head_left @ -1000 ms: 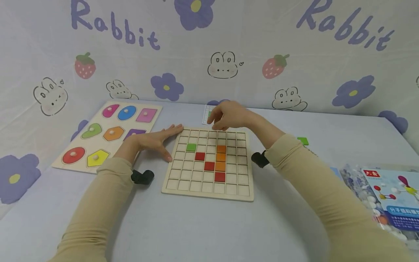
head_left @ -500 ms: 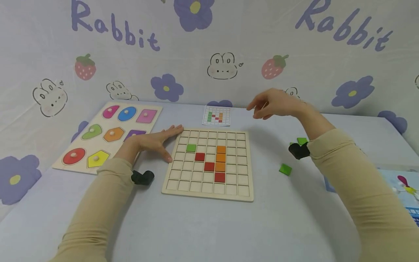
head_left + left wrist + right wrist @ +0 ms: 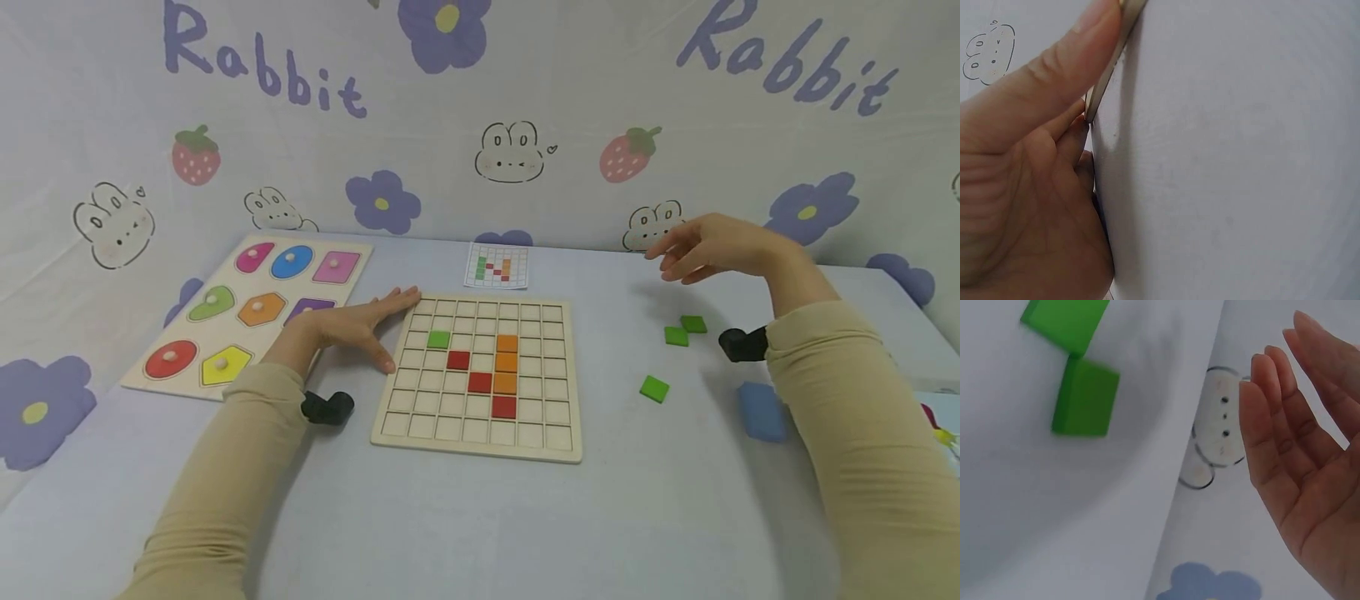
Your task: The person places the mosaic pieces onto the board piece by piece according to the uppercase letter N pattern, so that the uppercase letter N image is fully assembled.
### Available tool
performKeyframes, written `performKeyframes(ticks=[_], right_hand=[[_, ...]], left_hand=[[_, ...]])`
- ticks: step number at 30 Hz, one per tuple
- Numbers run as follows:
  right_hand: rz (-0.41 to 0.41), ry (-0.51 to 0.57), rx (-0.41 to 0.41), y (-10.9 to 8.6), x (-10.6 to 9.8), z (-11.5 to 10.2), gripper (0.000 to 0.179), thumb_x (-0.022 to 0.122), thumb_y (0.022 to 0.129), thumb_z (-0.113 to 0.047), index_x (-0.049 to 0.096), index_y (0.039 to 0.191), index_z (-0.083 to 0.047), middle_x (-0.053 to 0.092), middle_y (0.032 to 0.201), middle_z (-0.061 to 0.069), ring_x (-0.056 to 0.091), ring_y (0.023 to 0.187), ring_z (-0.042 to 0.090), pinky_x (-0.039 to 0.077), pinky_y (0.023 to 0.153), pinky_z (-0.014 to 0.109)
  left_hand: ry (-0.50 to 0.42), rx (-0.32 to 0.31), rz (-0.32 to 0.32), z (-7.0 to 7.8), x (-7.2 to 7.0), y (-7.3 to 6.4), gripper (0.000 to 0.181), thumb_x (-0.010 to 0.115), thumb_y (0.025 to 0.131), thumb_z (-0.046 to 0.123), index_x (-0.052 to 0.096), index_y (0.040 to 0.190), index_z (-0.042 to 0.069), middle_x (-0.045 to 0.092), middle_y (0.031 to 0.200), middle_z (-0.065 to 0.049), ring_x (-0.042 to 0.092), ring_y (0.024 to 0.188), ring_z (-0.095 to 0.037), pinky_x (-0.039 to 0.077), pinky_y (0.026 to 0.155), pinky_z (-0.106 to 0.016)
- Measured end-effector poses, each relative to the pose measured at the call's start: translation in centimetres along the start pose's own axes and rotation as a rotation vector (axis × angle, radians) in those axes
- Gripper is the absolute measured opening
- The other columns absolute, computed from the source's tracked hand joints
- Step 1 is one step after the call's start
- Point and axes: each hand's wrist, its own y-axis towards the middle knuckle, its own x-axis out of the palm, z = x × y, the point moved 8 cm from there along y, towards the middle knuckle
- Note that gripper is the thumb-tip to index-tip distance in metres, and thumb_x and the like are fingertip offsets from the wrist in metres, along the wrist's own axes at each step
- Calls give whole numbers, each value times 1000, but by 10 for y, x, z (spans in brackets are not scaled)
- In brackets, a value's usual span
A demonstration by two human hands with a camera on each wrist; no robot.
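Note:
A wooden grid board [image 3: 450, 425] lies mid-table, holding one green tile [image 3: 438, 339], a diagonal of red tiles [image 3: 480, 382] and a column of orange tiles [image 3: 507, 362]. My left hand [image 3: 352, 327] rests at the board's left edge, thumb and fingers spread along it; the left wrist view shows the thumb [image 3: 1054, 78] against that edge. Raised above the back right of the table, my right hand [image 3: 720, 248] has loosely bent fingers and holds nothing. Below it lie loose green tiles [image 3: 677, 336], two of them close together, also seen in the right wrist view [image 3: 1088, 397].
Behind the board lies a small pattern card [image 3: 497, 267] with coloured squares. A knobbed shape puzzle [image 3: 180, 333] sits at left, partly under the left arm. A blue block [image 3: 763, 412] is beside the right sleeve, which partly covers a printed package [image 3: 941, 417].
My right hand has moved right, from over the board's back edge to above the loose green tiles, uncovering the pattern card. The left hand stays at the board's edge.

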Motion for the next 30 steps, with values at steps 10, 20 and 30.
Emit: performKeyframes(ticks=[10, 20, 30], right_hand=[[-192, 39, 149, 0, 11, 53, 48, 72, 87, -12, 59, 132, -3, 60, 107, -1, 60, 100, 10, 55, 93, 29], [-318, 74, 222, -4, 27, 67, 53, 73, 76, 5, 64, 126, -7, 57, 93, -3, 56, 91, 12, 51, 85, 27], [-354, 56, 186, -1, 31, 65, 47, 76, 76, 6, 65, 119, -8, 52, 87, -2, 51, 80, 9, 50, 68, 22]], left_hand=[[-3, -32, 9, -3, 1, 0, 120, 84, 73, 23, 2, 161, 21, -15, 169, -5, -18, 154, -39, -8, 125, -61], [4, -30, 1, -3, 0, 0, 121, 85, 73, 25, 1, 161, 22, -15, 169, -5, -18, 154, -40, -8, 125, -62], [-2, -14, -1, -1, 0, -1, 122, 85, 72, 24, 1, 161, 20, -15, 169, -5, -18, 155, -37, -9, 125, -60]])
